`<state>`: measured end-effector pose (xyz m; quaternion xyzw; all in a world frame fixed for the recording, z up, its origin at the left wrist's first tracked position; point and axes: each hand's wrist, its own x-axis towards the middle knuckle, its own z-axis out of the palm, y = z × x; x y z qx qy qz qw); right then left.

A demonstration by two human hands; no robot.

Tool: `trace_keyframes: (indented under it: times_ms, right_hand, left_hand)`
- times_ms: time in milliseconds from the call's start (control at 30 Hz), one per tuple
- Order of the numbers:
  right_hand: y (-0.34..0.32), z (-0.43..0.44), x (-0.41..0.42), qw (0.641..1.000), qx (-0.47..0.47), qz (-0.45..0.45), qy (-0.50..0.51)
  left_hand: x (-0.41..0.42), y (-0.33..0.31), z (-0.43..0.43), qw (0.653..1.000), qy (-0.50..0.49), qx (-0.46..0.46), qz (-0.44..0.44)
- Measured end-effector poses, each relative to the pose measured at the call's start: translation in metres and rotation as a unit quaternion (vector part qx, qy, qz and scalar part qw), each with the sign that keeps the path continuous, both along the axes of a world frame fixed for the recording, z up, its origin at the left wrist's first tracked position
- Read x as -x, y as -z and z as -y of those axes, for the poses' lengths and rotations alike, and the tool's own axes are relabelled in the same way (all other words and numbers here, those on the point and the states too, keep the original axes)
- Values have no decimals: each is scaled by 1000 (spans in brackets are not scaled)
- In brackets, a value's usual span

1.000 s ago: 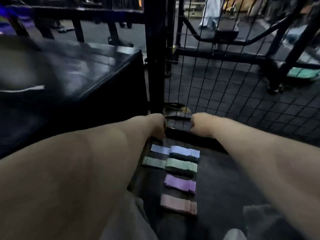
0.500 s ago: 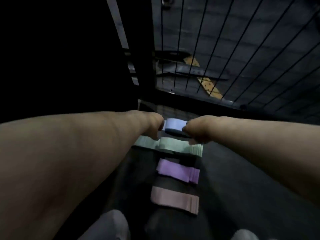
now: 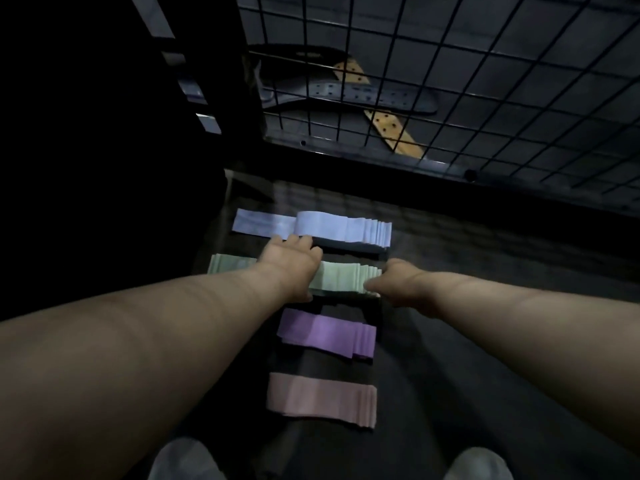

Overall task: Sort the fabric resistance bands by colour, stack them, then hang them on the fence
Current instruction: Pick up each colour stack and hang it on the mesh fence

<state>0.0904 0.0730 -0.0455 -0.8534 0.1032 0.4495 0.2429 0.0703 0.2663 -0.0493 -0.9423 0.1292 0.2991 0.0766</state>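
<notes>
Four stacks of fabric bands lie in a column on the dark floor: pale blue [image 3: 343,230] farthest, then green [image 3: 341,277], purple [image 3: 325,332] and pink [image 3: 322,398] nearest. A single blue band and a single green band stick out to the left from under their stacks. My left hand [image 3: 291,268] lies across the left part of the green stack, fingers curled over its far edge and thumb at its near edge. At the stack's right end, my right hand [image 3: 398,282] holds it with curled fingers. The black wire fence [image 3: 450,81] stands just beyond the blue stack.
Behind the fence lie a black lifting belt [image 3: 363,95] and a tan belt [image 3: 394,133]. A large dark box [image 3: 104,133] rises at the left beside the bands. The toes of my shoes [image 3: 183,459] show at the bottom edge.
Both hands have come back from the blue stack to the green stack. The blue stack now lies uncovered on the floor. The camera has tilted further down.
</notes>
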Motion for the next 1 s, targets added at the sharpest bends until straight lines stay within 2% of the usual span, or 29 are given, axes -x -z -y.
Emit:
trace_keyframes:
  times_ms: [267,433,633,733,933,1000]
  right_hand:
    - [15,-7,5,997,30,53,40]
    - [19,-13,7,992,9,120,-23]
    - [20,-14,10,990,-5,132,-50]
    - [21,-10,12,991,-17,132,-26]
    - [23,-10,17,986,-86,92,109]
    - [26,-13,18,985,-80,81,133]
  left_hand:
    - [5,9,-5,996,-55,67,22]
    - [9,11,-7,988,-92,119,34]
    - [8,17,0,976,-88,190,53]
    - [8,21,9,977,-76,193,57]
    - [8,27,18,978,-60,190,67]
    - [8,29,18,978,-60,186,72]
